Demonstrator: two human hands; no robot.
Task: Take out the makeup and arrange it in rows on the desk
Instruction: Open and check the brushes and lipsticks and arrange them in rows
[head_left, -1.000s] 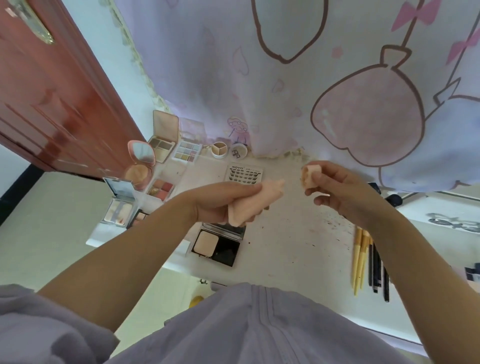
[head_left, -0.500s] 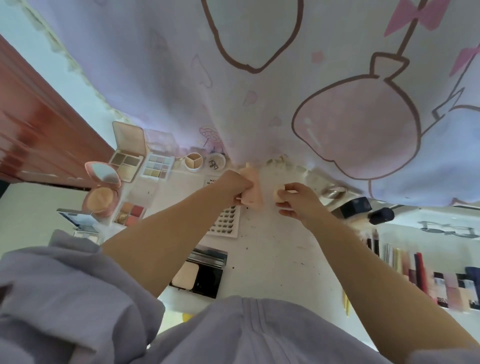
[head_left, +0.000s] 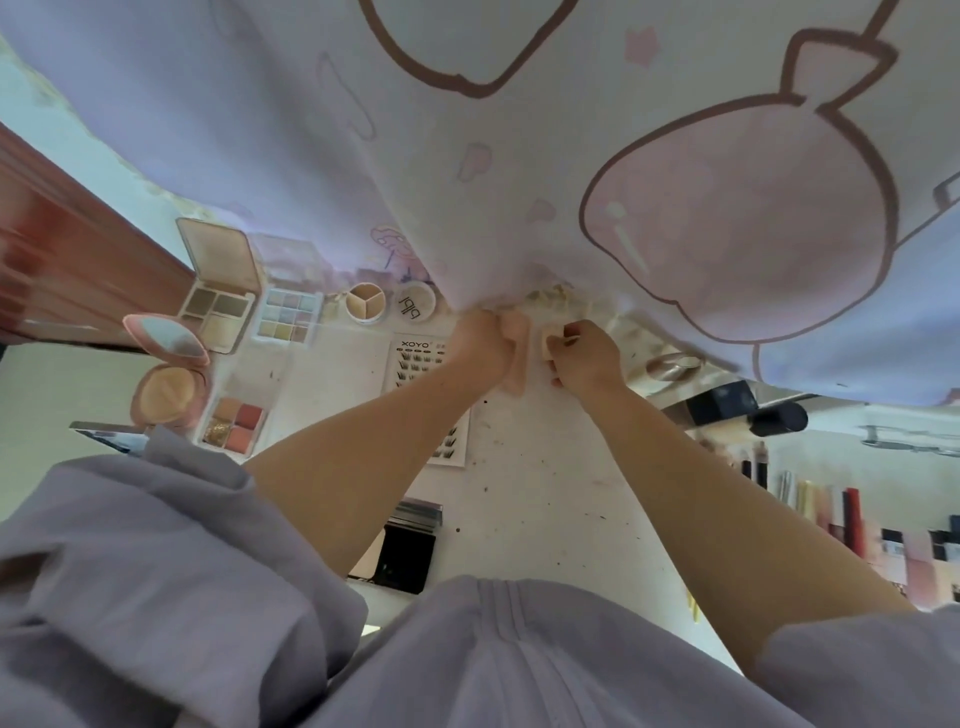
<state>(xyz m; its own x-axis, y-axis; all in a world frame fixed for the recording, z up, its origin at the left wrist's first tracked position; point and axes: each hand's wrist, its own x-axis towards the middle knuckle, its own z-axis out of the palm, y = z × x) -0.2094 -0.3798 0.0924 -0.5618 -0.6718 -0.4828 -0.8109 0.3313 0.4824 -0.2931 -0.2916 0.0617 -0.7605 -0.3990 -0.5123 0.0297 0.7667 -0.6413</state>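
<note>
Peach sponge (head_left: 516, 358) half-hidden btwn hands

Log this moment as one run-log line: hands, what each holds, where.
left hand: grips pink sponge | right hand: pinches small beige sponge | place: far desk edge, by curtain | both sponges unreleased

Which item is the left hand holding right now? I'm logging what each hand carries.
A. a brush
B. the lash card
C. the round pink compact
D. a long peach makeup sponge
D: the left hand is curled round a long peach makeup sponge at the desk's far edge.
</note>
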